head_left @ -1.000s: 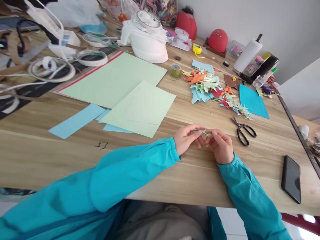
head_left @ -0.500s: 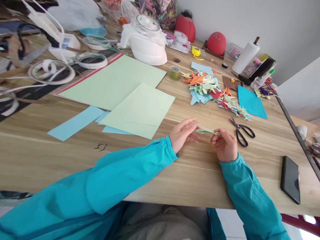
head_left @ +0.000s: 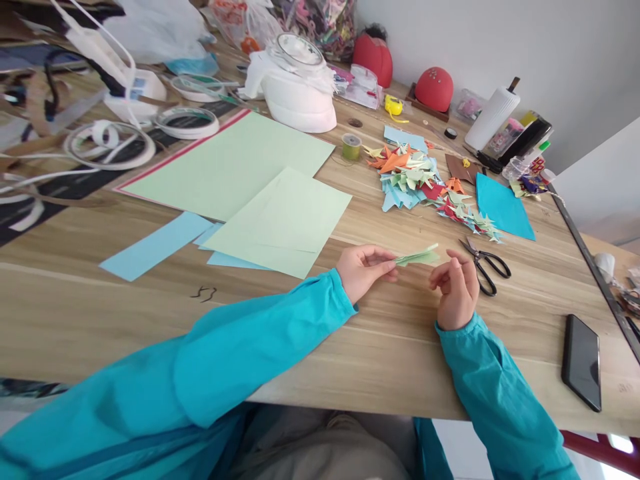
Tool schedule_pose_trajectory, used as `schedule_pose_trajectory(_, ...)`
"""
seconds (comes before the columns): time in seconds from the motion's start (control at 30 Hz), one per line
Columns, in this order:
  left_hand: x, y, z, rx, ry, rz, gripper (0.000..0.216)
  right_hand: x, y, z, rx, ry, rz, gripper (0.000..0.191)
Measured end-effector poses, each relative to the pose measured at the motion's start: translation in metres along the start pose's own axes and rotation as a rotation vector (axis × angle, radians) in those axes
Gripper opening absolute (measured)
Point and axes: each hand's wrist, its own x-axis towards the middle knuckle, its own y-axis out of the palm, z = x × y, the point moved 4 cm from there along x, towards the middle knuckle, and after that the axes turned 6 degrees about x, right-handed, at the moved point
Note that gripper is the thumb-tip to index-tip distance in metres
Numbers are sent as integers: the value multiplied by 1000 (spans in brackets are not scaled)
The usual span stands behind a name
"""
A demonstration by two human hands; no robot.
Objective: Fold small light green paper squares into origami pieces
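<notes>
My left hand [head_left: 367, 270] pinches one end of a folded light green paper [head_left: 418, 257], whose layered free end points right and fans slightly apart. Just beyond that free end is my right hand [head_left: 456, 287], fingers loosely curled and apart, not touching the paper. Black-handled scissors [head_left: 486, 265] lie beside my right hand. Farther back is a pile of folded paper pieces [head_left: 410, 175] in orange, green, blue and red. Flat light green sheets [head_left: 283, 220] rest left of my hands, over blue paper strips [head_left: 156, 245].
A phone [head_left: 581, 362] lies near the right edge. A spool of green thread [head_left: 351, 147], a turquoise sheet [head_left: 504, 205] and a yellow tape measure [head_left: 393, 105] sit farther back. White tape rolls and cables [head_left: 110, 143] crowd the left, near a white padded form [head_left: 300, 100].
My right hand has let go of the folded green paper and moved slightly right, its fingers loosening. My left hand has closed on the other end, and the paper's right end now tilts up.
</notes>
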Motion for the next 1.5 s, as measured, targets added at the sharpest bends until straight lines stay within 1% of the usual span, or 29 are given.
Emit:
schedule_pose_trajectory(0.03,1,-1,1,-21,-7,-20,28,-3,1,3,-61,-69,8,20)
schedule_pose_trajectory(0.07,2,-3,2,-34,-12,-34,28,-7,3,4,-122,-113,43,17)
schedule_pose_trajectory(0.1,2,-3,2,-39,-15,-41,28,-11,7,5,-185,-125,114,15)
schedule_pose_trajectory(0.17,1,-2,1,-30,-5,-35,27,-16,14,3,-292,-123,246,15)
schedule_pose_trajectory(0.2,0,-1,0,-19,4,-24,26,-18,16,2,-330,-114,292,15)
schedule_pose_trajectory(0.3,-3,3,-3,20,33,8,23,-18,18,-4,-358,-59,336,15)
schedule_pose_trajectory(0.6,-6,6,-5,106,65,75,20,-13,18,-15,-210,225,310,20)
schedule_pose_trajectory(0.83,-4,6,1,156,9,129,17,-11,17,-17,-130,317,298,22)
schedule_pose_trajectory(0.9,-4,7,0,226,73,150,15,-9,16,-20,-102,320,293,20)
schedule_pose_trajectory(1.0,-9,9,-7,364,246,152,9,-7,14,-25,-56,306,317,15)
schedule_pose_trajectory(1.07,-13,10,-11,397,299,159,8,-6,13,-26,-24,283,338,12)
schedule_pose_trajectory(1.17,-15,12,-14,345,285,165,11,-5,13,-24,41,252,347,9)
schedule_pose_trajectory(1.27,-14,11,-15,280,251,149,12,-5,15,-19,120,270,325,7)
schedule_pose_trajectory(1.37,-11,9,-14,222,204,134,14,-7,18,-16,195,351,340,13)
schedule_pose_trajectory(1.43,-11,8,-13,185,173,131,15,-8,21,-15,260,433,392,19)
schedule_pose_trajectory(1.5,-10,8,-12,162,144,133,15,-11,24,-14,339,497,465,20)
